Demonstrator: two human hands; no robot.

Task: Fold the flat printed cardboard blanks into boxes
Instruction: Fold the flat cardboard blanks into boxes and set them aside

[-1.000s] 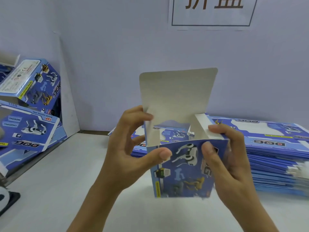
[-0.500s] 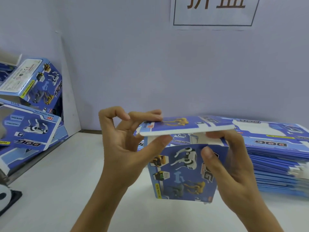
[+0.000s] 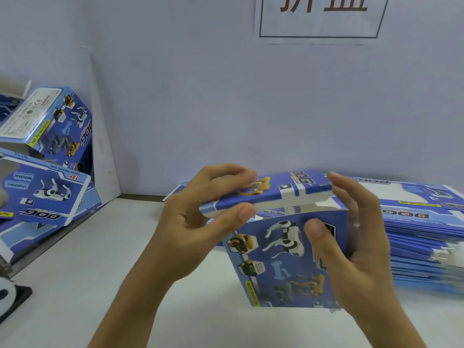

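Note:
A blue printed box (image 3: 281,262) with robot-dog pictures stands upright on the white table (image 3: 75,285) in front of me. Its top lid flap (image 3: 271,194) is folded down almost flat over the opening, with a small gap left at the right. My left hand (image 3: 200,222) pinches the lid's left end between thumb and fingers. My right hand (image 3: 351,237) grips the box's right side, thumb on the front face, fingers behind near the lid's right end. A stack of flat blue blanks (image 3: 421,237) lies behind and to the right.
Several folded boxes (image 3: 50,136) lie piled at the left against a white board. A dark object with a white round part (image 3: 10,297) sits at the left table edge. A wall with a paper sign (image 3: 319,16) is close behind.
The lid flap stood upright, then was folded down over the opening. My left hand moved from the box's left wall onto the lid, and the lid now sits lower.

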